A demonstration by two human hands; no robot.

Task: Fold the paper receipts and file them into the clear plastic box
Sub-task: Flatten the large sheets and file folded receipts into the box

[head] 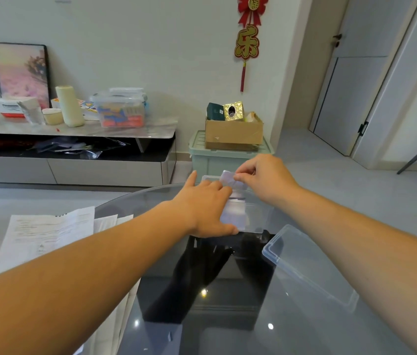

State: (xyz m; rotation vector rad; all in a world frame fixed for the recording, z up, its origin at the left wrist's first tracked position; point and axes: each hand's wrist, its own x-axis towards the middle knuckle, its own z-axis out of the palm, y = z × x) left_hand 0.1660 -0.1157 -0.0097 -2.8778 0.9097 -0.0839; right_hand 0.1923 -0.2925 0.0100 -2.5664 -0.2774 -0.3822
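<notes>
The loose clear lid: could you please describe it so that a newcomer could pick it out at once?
Start at the dark glass table in the foreground. On its right side lies a shallow clear lid, set diagonally. Unlike the clear box farther back, where the right hand pinches a folded receipt, it holds no paper and no hand is on it.

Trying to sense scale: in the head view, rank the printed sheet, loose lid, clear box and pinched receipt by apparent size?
1. Printed sheet and loose lid: look alike, unranked.
2. Clear box: smaller, but farther and partly behind the left hand.
3. Receipt, pinched by the right hand.
</notes>
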